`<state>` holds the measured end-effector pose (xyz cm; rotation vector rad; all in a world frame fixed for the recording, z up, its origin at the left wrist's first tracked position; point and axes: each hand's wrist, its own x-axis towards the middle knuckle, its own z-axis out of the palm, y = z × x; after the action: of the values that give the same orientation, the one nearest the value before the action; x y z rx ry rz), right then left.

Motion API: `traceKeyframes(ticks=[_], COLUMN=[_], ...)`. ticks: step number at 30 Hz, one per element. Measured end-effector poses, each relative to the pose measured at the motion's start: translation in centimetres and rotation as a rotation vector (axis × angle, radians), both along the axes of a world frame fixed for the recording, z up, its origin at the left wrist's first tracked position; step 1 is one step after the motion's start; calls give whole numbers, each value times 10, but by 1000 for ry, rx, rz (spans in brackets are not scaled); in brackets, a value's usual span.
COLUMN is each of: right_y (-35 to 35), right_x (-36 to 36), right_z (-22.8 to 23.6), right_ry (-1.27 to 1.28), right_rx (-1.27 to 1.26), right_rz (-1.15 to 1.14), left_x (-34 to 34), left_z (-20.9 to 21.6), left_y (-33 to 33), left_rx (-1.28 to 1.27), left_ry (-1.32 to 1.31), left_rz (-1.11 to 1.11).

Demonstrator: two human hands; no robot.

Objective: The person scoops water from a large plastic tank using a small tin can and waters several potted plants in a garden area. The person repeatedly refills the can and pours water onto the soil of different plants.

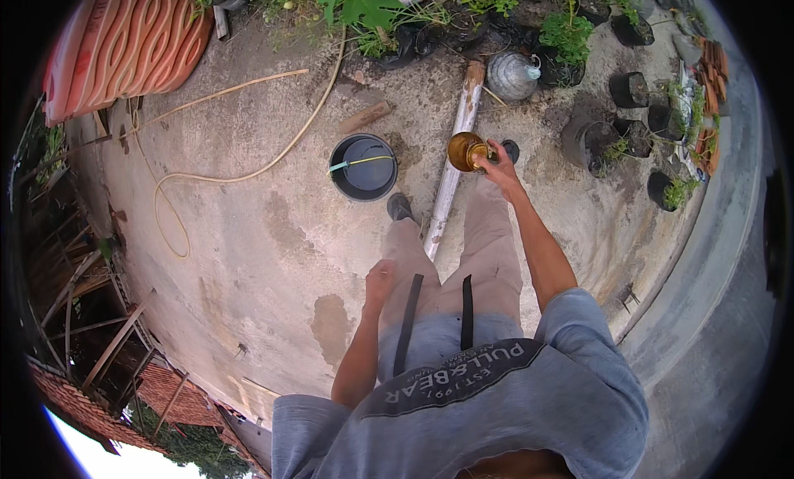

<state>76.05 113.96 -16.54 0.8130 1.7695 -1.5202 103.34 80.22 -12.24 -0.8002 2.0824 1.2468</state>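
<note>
My right hand (499, 166) is closed around the narrow end of an amber glass vessel (465, 151), rounded like a goblet or small jar. The glass hangs in front of my right leg, above a long whitish pole (463, 115) on the ground. Beside my left thigh, my left hand (380, 282) hangs with its fingers curled in, and nothing shows in it. A dark round bucket (391, 184) stands just ahead of my left foot, with what looks like water inside. Across its top lies a thin yellow stick (368, 160) with a pale green end.
A tan hose (248, 176) loops over the concrete on the left. Ahead lie a short wood piece (365, 117) and a large clear rounded bottle (513, 76). Black plant bags (629, 90) line the right, near stacked bricks (710, 82). An orange wavy-patterned object (132, 49) stands far left.
</note>
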Motion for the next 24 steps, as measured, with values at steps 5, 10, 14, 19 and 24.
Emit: traceKeyframes(ticks=[5,10,14,19,24], right_y=[-159,-298,-361,-389,-388], right_x=[18,42,53,57,62], right_z=[-82,-167,-267,-328,-345], right_ry=[127,-228,190,720,684], right_rx=[83,-183,160,630,712], right_rz=[377,365,631,835,1015], left_x=[33,49,45,57,61], left_z=[-42,-61,-65,-81,-85], left_y=[-10,-8,-20,-35,-41], left_rx=[-83,-304,-420,-507,-491], left_ry=[51,140,100,13,45], left_rz=[53,-43,-157,-223,-190])
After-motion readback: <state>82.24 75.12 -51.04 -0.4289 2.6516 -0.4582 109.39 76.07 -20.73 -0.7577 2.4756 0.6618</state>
